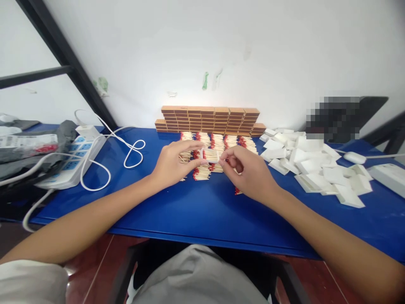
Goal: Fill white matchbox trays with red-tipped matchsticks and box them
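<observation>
A small white matchbox tray point(210, 156) with red-tipped matches in it is held just above the table. My left hand point(177, 162) grips its left end between thumb and fingers. At the tray's right end, my right hand point(248, 171) is closed, thumb and index finger pinched on the edge; whether a match is also between them I cannot tell. Beneath and around both hands lie piles of loose matches point(202, 172) in several rows, partly hidden by the hands.
Stacked brown matchboxes point(210, 120) stand against the wall. A heap of white trays point(316, 162) lies to the right, near a dark tablet-like device point(373, 107). On the left are a power strip point(74, 158), white cables point(134, 147) and grey plastic packages point(28, 145) on the blue table point(202, 215).
</observation>
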A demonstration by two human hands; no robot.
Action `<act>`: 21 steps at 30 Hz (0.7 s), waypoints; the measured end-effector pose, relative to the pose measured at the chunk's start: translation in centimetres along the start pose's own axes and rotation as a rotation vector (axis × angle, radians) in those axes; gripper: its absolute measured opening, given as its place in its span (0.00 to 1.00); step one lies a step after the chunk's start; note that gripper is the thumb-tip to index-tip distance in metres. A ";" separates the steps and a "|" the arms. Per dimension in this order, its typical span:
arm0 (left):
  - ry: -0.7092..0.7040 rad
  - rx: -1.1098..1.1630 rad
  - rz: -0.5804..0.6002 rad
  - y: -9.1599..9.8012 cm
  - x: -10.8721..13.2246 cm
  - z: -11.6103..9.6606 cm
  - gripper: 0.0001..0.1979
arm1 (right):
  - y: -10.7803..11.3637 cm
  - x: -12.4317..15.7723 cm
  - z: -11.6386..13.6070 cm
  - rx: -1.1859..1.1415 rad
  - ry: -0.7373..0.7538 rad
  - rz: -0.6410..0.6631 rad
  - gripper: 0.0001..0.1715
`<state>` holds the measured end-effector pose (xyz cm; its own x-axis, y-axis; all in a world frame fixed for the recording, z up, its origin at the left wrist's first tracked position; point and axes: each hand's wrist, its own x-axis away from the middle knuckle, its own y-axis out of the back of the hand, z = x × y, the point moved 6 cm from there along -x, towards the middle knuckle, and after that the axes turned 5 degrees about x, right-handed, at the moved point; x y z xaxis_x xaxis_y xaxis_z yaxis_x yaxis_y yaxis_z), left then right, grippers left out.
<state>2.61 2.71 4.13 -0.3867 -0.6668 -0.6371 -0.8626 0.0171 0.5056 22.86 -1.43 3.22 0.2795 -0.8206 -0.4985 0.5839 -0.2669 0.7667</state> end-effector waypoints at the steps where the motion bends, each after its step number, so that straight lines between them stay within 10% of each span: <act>1: 0.015 0.015 -0.012 0.1 -0.1 0.4 0.21 | -0.4 0.1 0.3 -0.011 0.025 0.024 0.02; 21: 0.038 0.007 0.021 -0.3 -0.1 1.3 0.22 | -4.8 1.4 1.0 0.067 0.157 0.359 0.04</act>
<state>2.51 3.78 3.28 -0.3918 -0.6943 -0.6036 -0.8568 0.0362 0.5144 19.63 -1.78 -0.73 0.5729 -0.7820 -0.2454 0.3782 -0.0134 0.9256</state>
